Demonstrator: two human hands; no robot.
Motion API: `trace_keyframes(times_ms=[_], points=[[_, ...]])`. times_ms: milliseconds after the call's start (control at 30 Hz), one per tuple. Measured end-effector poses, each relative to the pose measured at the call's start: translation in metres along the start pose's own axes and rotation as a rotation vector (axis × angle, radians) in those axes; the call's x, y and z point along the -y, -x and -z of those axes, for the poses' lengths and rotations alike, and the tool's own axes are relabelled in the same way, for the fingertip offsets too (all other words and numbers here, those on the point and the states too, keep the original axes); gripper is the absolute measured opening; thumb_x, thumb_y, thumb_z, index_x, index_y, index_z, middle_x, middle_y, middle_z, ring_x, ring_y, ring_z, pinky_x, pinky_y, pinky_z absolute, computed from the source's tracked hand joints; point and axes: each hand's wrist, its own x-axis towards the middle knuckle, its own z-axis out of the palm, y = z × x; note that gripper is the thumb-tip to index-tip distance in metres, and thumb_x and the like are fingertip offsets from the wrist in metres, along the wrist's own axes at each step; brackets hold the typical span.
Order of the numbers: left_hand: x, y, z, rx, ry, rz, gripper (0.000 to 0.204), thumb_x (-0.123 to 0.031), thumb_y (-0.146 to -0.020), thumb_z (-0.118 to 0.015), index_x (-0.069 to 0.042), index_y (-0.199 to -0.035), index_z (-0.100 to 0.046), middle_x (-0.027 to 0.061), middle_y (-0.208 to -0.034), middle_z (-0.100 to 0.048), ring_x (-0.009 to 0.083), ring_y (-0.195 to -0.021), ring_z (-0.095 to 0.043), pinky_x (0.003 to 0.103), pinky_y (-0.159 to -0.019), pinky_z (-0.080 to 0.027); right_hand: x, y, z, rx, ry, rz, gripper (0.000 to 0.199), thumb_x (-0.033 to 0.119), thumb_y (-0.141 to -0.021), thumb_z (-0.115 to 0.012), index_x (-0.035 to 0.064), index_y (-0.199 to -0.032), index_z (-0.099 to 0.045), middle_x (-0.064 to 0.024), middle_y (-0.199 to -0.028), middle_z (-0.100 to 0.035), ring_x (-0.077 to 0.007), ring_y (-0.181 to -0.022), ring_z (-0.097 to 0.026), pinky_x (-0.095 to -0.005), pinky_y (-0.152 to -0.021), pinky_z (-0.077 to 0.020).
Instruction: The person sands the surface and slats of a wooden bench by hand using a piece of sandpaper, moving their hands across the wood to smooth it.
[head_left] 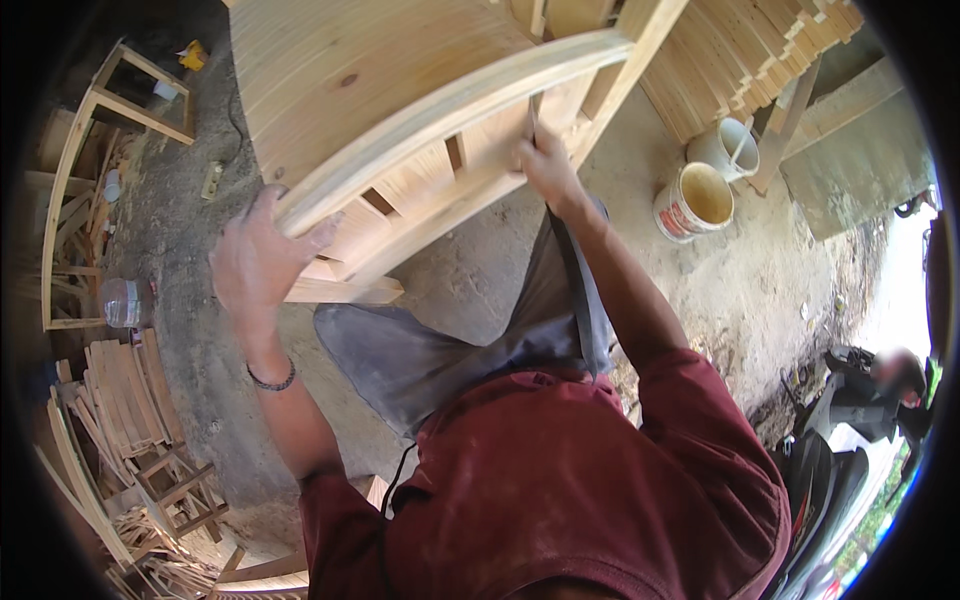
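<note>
A pale wooden furniture piece (330,110) with a broad plank panel and a curved top rail (450,105) fills the upper middle. Short slats with gaps run beneath the rail. My left hand (262,258), slightly blurred, is wrapped round the rail's lower left end, thumb on the near side. At the slatted side, below the rail's right part, my right hand (550,172) is closed on a thin, dark, flat object (534,112) pointing up toward the rail. Its kind is too small and blurred to tell, and part of it is hidden by the fingers.
Two white buckets (693,203) stand on the concrete floor at right, near stacked wooden strips (750,60). Wooden frames (75,190), a clear plastic jug (122,303) and scrap wood (125,400) lie along the left. A power strip (212,180) rests on the floor. A motorcycle (830,470) is at lower right.
</note>
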Motion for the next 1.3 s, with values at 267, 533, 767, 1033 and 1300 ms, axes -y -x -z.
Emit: trace_keyframes(times_ms=[267,533,767,1033,1300], points=[[0.002,-0.001,-0.001,-0.026,-0.032,0.004,0.077,-0.067,-0.07,-0.079,-0.011,-0.122,-0.069,0.018,-0.11,-0.074,0.0369,-0.104,-0.07,0.048,-0.086,-0.056,-0.013,-0.004,-0.01,-0.029,-0.128,-0.025,0.031,0.003,-0.094,-0.05,-0.0033,-0.122,-0.061,-0.0071,-0.108,-0.066,-0.0157,-0.094,-0.065,-0.03,-0.084,-0.0587],[0.002,-0.001,0.001,-0.032,0.045,-0.011,0.069,-0.057,-0.07,-0.083,-0.008,-0.117,-0.07,0.0205,-0.104,-0.073,0.0394,-0.099,-0.07,0.048,-0.083,-0.055,-0.003,0.011,-0.011,-0.006,-0.17,-0.078,0.031,0.009,-0.086,-0.059,-0.0068,-0.112,-0.061,-0.0098,-0.096,-0.065,-0.0145,-0.083,-0.063,-0.0286,-0.076,-0.0546],[0.003,-0.001,-0.004,-0.037,-0.012,-0.021,0.073,-0.062,-0.07,-0.081,-0.01,-0.12,-0.07,0.0192,-0.107,-0.074,0.0372,-0.1,-0.071,0.047,-0.084,-0.057,0.001,0.006,-0.008,0.041,-0.24,-0.193,0.037,0.004,-0.085,-0.059,-0.005,-0.121,-0.062,-0.0081,-0.11,-0.064,-0.0176,-0.102,-0.062,-0.0336,-0.092,-0.0535],[0.004,-0.001,0.0,-0.044,0.002,-0.009,0.076,-0.065,-0.07,-0.08,-0.01,-0.122,-0.069,0.018,-0.108,-0.074,0.0373,-0.099,-0.071,0.048,-0.084,-0.057,0.019,0.003,-0.001,0.01,-0.214,-0.063,0.035,0.003,-0.082,-0.053,-0.0052,-0.115,-0.06,-0.0097,-0.107,-0.062,-0.02,-0.101,-0.061,-0.0329,-0.09,-0.0532],[0.004,0.001,-0.007,-0.005,-0.01,-0.009,0.078,-0.064,-0.068,-0.081,-0.01,-0.122,-0.069,0.0191,-0.107,-0.074,0.0387,-0.1,-0.07,0.049,-0.083,-0.057,0.045,0.009,-0.001,0.055,-0.283,-0.196,0.023,0.007,-0.085,-0.051,-0.0006,-0.104,-0.062,-0.0069,-0.097,-0.062,-0.0182,-0.095,-0.061,-0.0372,-0.087,-0.0552]])
